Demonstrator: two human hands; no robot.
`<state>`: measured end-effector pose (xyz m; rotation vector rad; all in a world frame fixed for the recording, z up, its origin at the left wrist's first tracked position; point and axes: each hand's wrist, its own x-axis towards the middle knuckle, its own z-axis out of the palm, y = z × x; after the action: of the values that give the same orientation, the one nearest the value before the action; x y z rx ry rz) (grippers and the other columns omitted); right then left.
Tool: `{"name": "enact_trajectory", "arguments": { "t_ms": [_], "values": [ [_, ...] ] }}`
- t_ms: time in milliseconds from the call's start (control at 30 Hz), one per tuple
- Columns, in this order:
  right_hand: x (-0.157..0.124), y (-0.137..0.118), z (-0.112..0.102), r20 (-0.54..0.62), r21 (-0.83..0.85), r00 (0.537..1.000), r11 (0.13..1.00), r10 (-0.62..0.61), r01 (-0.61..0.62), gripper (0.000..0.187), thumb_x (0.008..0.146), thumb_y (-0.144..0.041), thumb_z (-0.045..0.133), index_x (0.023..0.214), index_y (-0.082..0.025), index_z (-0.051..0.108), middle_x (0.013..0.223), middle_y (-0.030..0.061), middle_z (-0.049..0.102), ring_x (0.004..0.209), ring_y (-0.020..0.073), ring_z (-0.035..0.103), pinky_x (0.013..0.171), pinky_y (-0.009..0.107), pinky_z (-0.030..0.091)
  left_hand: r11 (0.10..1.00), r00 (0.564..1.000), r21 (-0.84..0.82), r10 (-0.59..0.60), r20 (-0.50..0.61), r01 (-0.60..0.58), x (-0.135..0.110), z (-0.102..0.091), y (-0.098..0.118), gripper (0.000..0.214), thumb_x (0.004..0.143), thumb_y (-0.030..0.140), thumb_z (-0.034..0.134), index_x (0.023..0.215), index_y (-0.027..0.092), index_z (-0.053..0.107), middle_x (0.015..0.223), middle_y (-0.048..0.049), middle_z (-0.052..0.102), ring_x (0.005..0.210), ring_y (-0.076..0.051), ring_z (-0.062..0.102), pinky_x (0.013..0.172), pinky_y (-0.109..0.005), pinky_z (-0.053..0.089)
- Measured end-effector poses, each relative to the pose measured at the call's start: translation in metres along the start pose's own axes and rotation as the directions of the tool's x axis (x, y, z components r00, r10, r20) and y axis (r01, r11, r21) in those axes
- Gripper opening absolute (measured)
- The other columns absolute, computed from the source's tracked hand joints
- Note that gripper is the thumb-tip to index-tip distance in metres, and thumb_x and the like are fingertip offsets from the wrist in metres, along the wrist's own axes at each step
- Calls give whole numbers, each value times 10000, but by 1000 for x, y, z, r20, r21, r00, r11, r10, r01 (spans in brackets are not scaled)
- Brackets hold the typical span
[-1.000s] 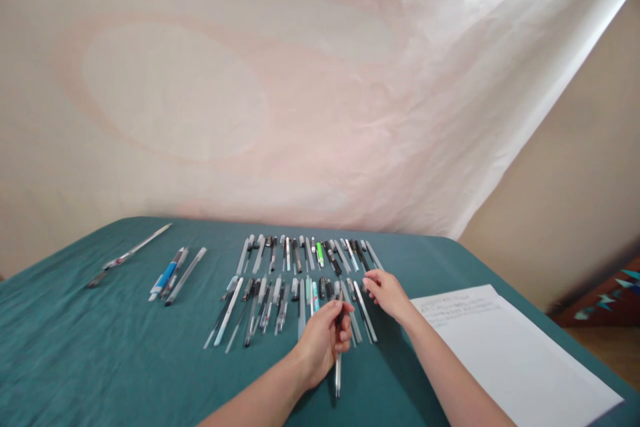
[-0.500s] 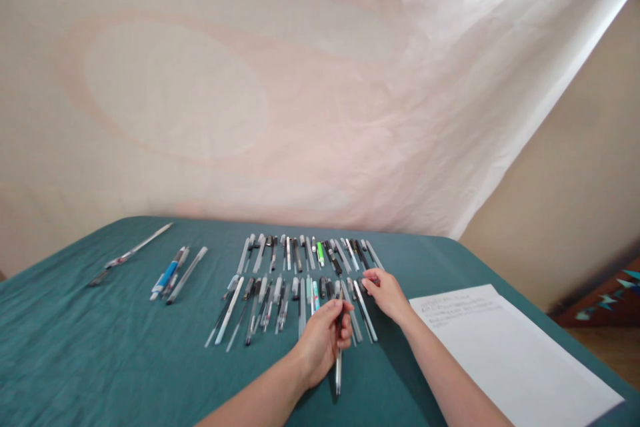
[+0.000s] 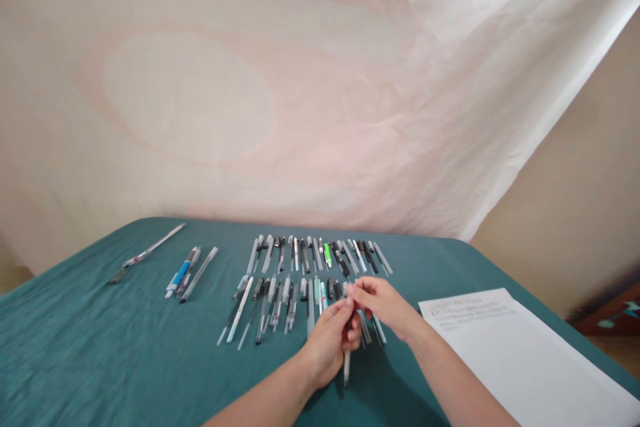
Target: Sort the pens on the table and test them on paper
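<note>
My left hand (image 3: 327, 347) is closed round a slim pen (image 3: 347, 370), whose clear lower end sticks out below the fingers toward me. At the pen's upper end my right hand (image 3: 384, 303) meets the left fingertips in a pinch. What lies between the right fingers is hidden. Just beyond both hands is the near row of pens, with a white pen (image 3: 241, 310) at its left and a light blue pen (image 3: 379, 329) partly under the right hand. The hands cover part of that row.
A far row of pens and caps includes a green highlighter (image 3: 327, 255). Left of the rows lie a blue pen (image 3: 181, 273), a clear pen (image 3: 199, 275) and a long thin pen-like item (image 3: 155, 245). Written paper sheets (image 3: 520, 353) cover the right side of the green tablecloth (image 3: 125, 353).
My right hand has moved left from the right end of the near row to the pen's upper end. My left hand still grips the pen. The view has shifted slightly.
</note>
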<state>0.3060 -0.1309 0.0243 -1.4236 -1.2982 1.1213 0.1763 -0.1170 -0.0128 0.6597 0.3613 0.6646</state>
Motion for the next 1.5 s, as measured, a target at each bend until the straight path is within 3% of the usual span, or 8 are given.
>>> {"name": "enact_trajectory", "arguments": {
  "t_ms": [167,267,367,567,833,1067,1267,1500],
  "values": [
    [4,6,-3,-118,84,993,996,16,-6,330,689,-461,615,610,-151,535,542,-31,500,493,77,416,486,208,345,999,999,35,7,-31,-5,-1,1,-2,270,757,392,583,772,153,461,622,27,471,456,-31,364,418,-164,171],
    [7,8,-11,-151,143,988,990,24,-3,327,681,-458,628,630,-142,567,558,-28,506,489,69,401,480,203,327,999,1000,46,19,2,-19,-3,1,-3,243,772,355,580,749,151,451,610,36,466,424,-14,288,407,-162,140],
    [7,8,-14,-111,217,993,976,35,-10,323,679,-458,633,686,-136,618,603,-15,532,502,67,413,480,199,322,999,999,33,25,27,-25,-4,0,-3,236,795,342,555,720,141,456,565,53,419,401,-9,192,395,-169,99],
    [5,6,-12,-8,341,997,938,73,-66,356,698,-473,606,827,-146,656,782,43,606,648,121,527,548,223,398,999,999,28,22,43,-24,-2,-2,-2,260,803,370,529,712,131,484,555,46,409,392,-16,195,389,-178,99],
    [5,7,-12,-135,241,988,970,76,-42,310,639,-452,668,653,-154,584,630,-10,568,586,105,508,553,218,408,998,1000,61,12,8,-12,-2,0,-3,281,759,405,575,707,145,482,543,49,423,393,-21,236,404,-176,134],
    [1,-1,-13,6,343,997,937,75,-72,338,665,-421,656,892,-170,640,901,49,622,796,153,554,630,237,442,998,999,43,41,-3,-40,-2,0,-3,283,749,397,593,707,140,480,574,39,456,415,-22,286,411,-168,176],
    [5,7,-11,-124,273,987,960,99,-62,295,629,-432,682,668,-150,603,657,-10,585,626,109,530,610,239,435,996,998,70,49,-31,-47,-2,1,-3,305,721,419,614,716,149,473,589,42,473,415,-20,311,411,-169,190],
    [3,2,-13,20,384,996,919,81,-83,329,671,-419,653,878,-164,646,917,61,630,831,167,562,672,253,455,996,999,83,37,-31,-34,-1,-1,-4,312,732,432,597,697,149,470,529,57,434,402,-23,298,410,-171,185]
  ]
}}
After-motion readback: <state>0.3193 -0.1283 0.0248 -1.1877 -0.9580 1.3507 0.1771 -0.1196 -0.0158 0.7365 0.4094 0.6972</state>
